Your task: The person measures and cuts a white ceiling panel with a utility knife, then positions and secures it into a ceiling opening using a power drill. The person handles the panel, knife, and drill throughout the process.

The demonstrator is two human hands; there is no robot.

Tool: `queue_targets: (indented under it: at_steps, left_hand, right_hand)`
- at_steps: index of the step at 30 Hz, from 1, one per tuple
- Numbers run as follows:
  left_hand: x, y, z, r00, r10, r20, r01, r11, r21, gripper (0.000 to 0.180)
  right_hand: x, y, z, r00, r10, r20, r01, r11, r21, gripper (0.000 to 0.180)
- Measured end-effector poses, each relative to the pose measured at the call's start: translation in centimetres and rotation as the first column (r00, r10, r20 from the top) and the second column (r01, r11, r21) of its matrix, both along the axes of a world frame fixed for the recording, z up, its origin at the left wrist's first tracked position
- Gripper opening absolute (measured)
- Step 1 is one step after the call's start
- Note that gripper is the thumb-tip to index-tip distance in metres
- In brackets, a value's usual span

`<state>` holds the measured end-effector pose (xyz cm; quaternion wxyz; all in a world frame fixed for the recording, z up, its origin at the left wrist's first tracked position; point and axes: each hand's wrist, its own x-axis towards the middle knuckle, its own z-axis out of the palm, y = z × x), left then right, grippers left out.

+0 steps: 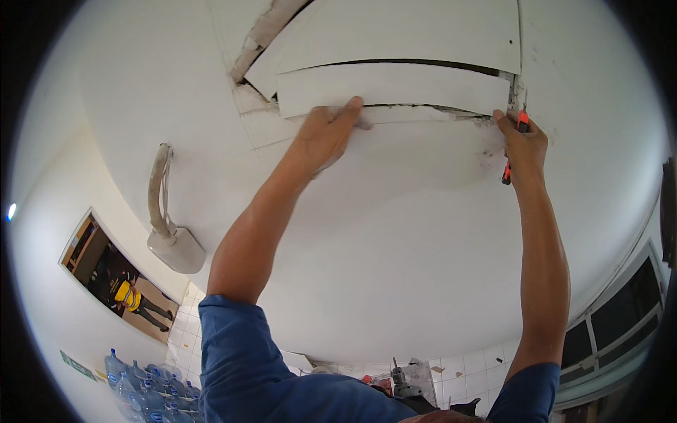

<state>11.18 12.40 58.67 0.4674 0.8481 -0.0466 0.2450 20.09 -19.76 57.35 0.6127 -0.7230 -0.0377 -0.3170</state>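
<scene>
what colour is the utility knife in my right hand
The utility knife is red-orange and black, best seen in the head view.

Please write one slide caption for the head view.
Left hand and right hand touch a white panel strip; the right also holds a red-and-black cutter.

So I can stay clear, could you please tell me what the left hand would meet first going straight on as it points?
Most likely the white strip, whose lower edge the left hand seems to touch, though depth is unclear.
</scene>
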Motion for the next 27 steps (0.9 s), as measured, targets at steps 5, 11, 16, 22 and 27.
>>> queue_targets:
  at_steps: [5, 11, 16, 22, 27]
  left_hand:
    - [-0.8, 2.6, -1.8, 0.882, 0.345, 0.321, -0.425, 0.878, 0.223, 0.061]
    - [-1.0, 6.3, -3.0, 0.600, 0.556, 0.575, -0.677, 0.736, -0.004, 0.047]
    - [0.9, 7.3, -3.9, 0.432, 0.452, 0.780, -0.700, 0.714, -0.026, 0.057]
    - [-1.1, 6.9, -3.3, 0.727, 0.343, 0.595, -0.459, 0.887, 0.049, 0.046]
    - [-1.5, 9.0, -1.9, 0.814, 0.194, 0.548, -0.310, 0.942, 0.127, 0.047]
  right_hand:
    - [-0.1, 0.4, -0.3, 0.996, -0.050, 0.069, 0.049, 0.999, 0.022, 0.045]
    - [0.1, 0.5, -0.5, 0.985, -0.111, 0.133, 0.111, 0.994, 0.008, 0.041]
    - [0.3, 0.5, -0.8, 0.977, -0.159, 0.142, 0.161, 0.987, -0.003, 0.042]
    - [1.7, -0.3, -1.3, 0.977, -0.150, 0.152, 0.142, 0.988, 0.062, 0.043]
    - [1.2, -0.4, -1.2, 0.967, -0.193, 0.169, 0.203, 0.978, -0.044, 0.047]
